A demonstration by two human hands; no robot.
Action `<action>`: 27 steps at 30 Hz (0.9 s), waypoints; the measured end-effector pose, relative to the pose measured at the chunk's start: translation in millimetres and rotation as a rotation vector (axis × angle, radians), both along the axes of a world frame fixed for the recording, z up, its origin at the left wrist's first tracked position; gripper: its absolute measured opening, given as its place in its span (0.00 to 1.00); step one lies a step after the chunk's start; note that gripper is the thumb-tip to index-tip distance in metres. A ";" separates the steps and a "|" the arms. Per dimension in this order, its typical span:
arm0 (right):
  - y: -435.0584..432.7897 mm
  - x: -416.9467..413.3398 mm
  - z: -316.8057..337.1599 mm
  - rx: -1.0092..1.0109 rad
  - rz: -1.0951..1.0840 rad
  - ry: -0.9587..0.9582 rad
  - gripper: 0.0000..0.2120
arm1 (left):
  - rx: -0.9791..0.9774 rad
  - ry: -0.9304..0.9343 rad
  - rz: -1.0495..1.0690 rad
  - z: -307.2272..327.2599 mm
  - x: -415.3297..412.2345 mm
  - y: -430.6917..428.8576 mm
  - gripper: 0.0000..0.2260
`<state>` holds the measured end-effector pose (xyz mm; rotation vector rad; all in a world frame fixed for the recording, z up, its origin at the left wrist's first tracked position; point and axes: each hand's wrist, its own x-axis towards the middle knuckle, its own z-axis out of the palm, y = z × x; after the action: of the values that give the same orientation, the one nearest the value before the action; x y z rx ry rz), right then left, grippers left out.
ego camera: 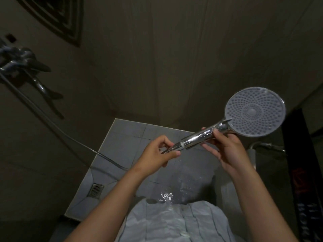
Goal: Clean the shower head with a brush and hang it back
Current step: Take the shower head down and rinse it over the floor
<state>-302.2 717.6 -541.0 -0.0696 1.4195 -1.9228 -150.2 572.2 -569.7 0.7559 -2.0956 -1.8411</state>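
L hand (157, 154) pinches hose (108, 159), R hand (229, 151) grips shower head (255, 111); hose dim leftward.

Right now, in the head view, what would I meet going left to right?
Wall tap → floor drain → left hand, pinching the hose → right hand, holding the handle → spray face → dark panel with lettering. The hose spans too far to place.
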 end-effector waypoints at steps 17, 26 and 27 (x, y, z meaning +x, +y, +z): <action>14.1 -25.6 0.9 -0.025 -0.078 -0.029 0.15 | 0.102 -0.057 0.081 -3.6 16.7 -11.9 0.12; 10.4 -20.7 5.5 0.056 -0.078 0.055 0.08 | 0.113 -0.030 0.047 0.6 13.0 -11.6 0.09; 10.4 -20.5 6.1 0.069 -0.080 0.072 0.08 | 0.110 -0.028 0.044 1.7 12.6 -11.3 0.09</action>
<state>-322.7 728.0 -534.9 -0.0508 1.5568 -1.9520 -137.6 561.0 -568.1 0.8517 -1.9906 -1.9463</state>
